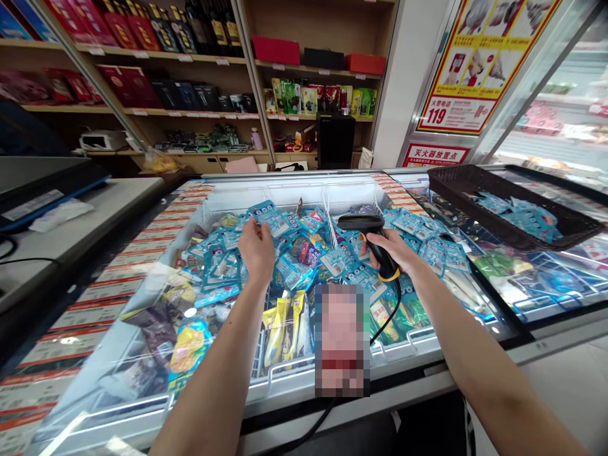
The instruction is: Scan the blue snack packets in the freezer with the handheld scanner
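Note:
My right hand (387, 250) is wrapped around the grip of a black and yellow barcode scanner (361, 222), whose head points left over the glass. A cable runs down from its handle. My left hand (257, 248) is closed, its fingertips pinching the near edge of a blue packet (270, 215). Around both hands, many more blue packets (223, 266) lie spread in overlapping piles on the glass top of a chest freezer (199, 430). Several of them (363, 278) lie below the scanner, barcodes showing on some.
A dark woven basket (441, 180) with blue packets inside stands at the right on the freezer. Yellow-wrapped ice creams (285, 326) show under the glass. At the left is a counter (128, 196) with a black device (42, 183). Shelves (190, 57) of boxes and bottles line the back.

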`<action>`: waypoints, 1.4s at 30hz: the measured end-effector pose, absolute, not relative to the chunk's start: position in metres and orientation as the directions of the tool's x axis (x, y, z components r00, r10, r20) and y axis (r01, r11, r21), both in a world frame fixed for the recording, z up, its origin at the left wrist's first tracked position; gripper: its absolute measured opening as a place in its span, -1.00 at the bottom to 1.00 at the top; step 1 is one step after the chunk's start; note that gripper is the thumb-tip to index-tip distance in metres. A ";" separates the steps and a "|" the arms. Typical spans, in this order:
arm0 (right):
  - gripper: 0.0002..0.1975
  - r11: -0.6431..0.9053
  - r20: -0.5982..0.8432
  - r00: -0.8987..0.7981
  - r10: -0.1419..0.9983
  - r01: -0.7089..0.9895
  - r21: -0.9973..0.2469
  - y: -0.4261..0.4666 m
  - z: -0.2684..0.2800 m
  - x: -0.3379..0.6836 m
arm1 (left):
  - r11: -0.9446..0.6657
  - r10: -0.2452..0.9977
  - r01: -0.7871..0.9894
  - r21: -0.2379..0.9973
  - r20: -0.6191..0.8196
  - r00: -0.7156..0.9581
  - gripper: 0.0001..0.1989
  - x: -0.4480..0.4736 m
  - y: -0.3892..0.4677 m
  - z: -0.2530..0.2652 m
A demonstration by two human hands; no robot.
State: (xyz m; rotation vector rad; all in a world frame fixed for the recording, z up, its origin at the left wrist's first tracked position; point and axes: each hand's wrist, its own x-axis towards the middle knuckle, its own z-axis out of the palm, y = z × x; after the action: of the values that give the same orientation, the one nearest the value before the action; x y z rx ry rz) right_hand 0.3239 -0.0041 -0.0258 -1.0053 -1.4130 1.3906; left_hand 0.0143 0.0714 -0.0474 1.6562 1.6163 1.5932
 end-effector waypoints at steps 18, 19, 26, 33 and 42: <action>-0.57 0.016 0.028 -0.172 0.985 -0.073 -0.997 -0.003 -0.027 0.320 | -0.491 0.770 0.743 0.456 0.625 0.125 -0.70 0.051 0.050 -0.036; -0.58 0.017 0.029 -0.168 0.985 -0.072 -0.997 -0.003 -0.025 0.320 | -0.501 0.809 0.734 0.459 0.548 0.210 -0.68 0.061 0.047 -0.038; -0.57 0.033 0.038 -0.134 0.990 -0.039 -0.999 -0.014 -0.021 0.322 | -0.484 0.874 0.755 0.442 0.287 0.392 -0.51 0.090 0.034 -0.052; -0.53 0.013 0.022 -0.067 0.998 -0.132 -0.991 -0.011 -0.037 0.326 | -0.404 0.912 0.678 0.614 0.331 0.244 -0.68 0.077 0.047 -0.056; -0.56 -0.075 -0.047 -0.180 0.983 -0.156 -0.985 0.002 -0.037 0.324 | -0.339 0.928 0.457 0.822 0.372 0.020 -0.74 0.069 0.057 -0.069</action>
State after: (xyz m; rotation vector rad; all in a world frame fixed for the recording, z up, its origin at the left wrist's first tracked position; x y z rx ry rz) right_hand 0.3236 0.0020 -0.0369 -1.0427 -1.1829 1.4564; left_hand 0.0688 0.0571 -0.0690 1.8215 1.4087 1.2829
